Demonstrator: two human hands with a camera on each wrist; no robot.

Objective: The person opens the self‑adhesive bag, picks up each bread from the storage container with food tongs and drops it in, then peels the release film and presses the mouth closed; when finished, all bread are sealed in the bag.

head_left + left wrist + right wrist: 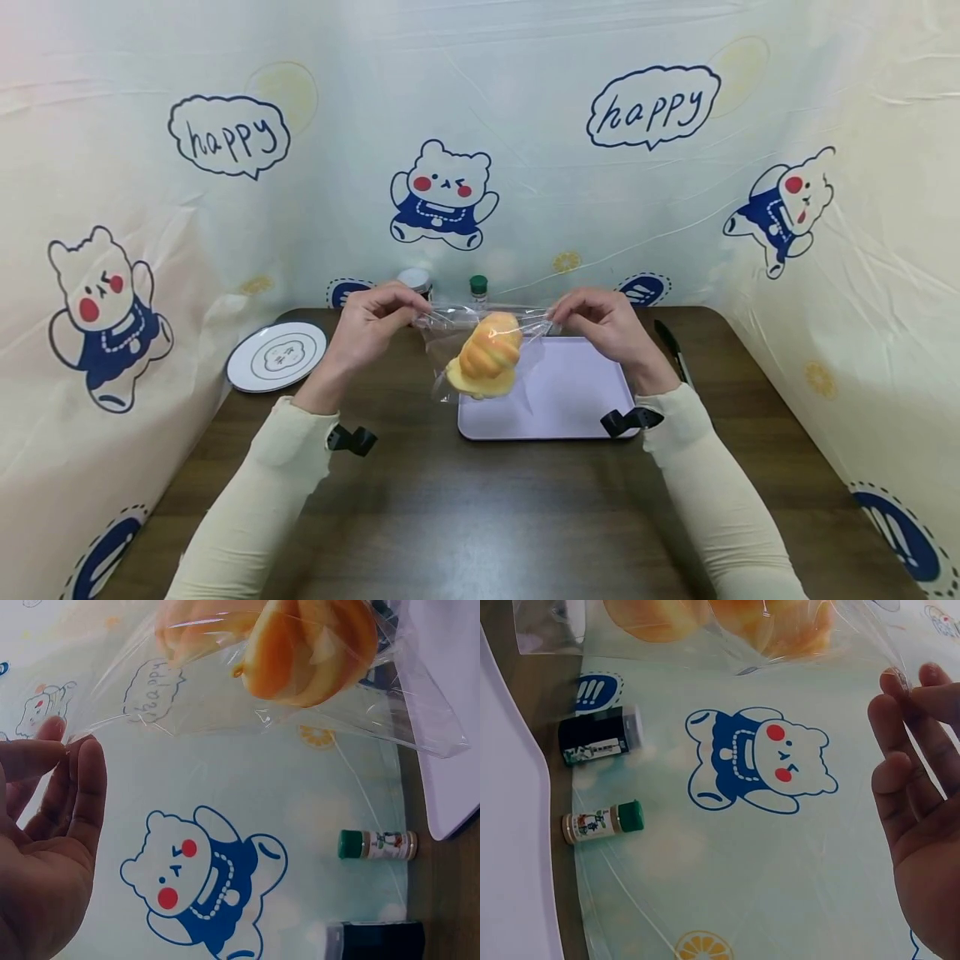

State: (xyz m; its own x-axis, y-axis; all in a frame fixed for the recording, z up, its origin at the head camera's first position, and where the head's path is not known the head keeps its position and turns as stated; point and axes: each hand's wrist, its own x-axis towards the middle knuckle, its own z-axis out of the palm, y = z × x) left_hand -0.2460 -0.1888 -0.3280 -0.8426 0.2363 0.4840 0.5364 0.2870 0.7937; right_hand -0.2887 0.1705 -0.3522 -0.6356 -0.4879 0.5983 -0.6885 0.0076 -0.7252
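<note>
A clear plastic bag (442, 367) hangs stretched between both hands above the table, with bread (491, 354) inside it. The bread is golden, with a twisted piece and a flatter yellow part; in the left wrist view the bread (311, 652) presses near the film. My left hand (378, 321) pinches one upper corner of the bag between thumb and fingers. At the opposite upper corner, my right hand (607, 325) pinches the film the same way. Behind and below the bag lies a lilac tray (577, 392), partly hidden by it.
A white plate (276, 357) with a printed face sits at the left table edge. Toward the back stand a green-capped shaker bottle (478, 287) and a dark jar with a white lid (415, 279). A black-handled knife-like utensil (670, 342) lies right of the tray. Printed curtains surround the table.
</note>
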